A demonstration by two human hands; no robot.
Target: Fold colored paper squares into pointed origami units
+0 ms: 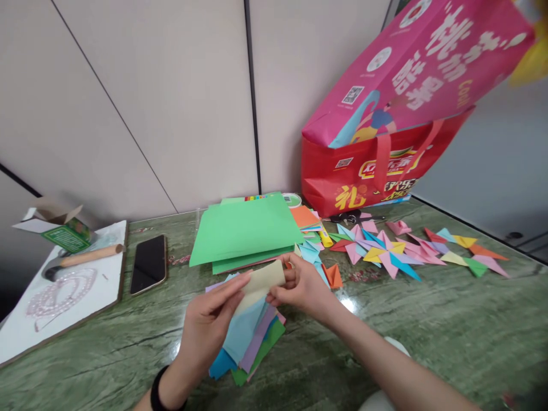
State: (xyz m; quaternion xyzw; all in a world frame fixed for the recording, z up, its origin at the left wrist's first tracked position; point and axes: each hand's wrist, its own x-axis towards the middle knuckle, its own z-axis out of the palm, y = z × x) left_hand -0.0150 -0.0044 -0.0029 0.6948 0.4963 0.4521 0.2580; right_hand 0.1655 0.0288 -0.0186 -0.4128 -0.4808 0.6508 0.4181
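Observation:
A pale yellow sheet of paper (264,279) is held between my two hands, bent over along its upper part. My left hand (209,322) pinches its left edge with thumb and fingers. At the right edge, my right hand (302,285) grips the same sheet with curled fingers. Below the sheet lies a fanned pile of coloured paper (252,337) in light blue, purple, blue and green. Just beyond my hands is a stack of green sheets (248,228). Folded light blue pieces (311,252) and an orange folded piece (333,276) lie to the right of my right hand.
Several colourful folded paper stars (385,251) spread across the right side of the green marbled table (411,319). Black scissors (353,217) lie by the red gift bag (363,177), under a pink bag (411,74). A phone (148,264) and a white board (103,285) with a wooden-handled tool (89,256) are left.

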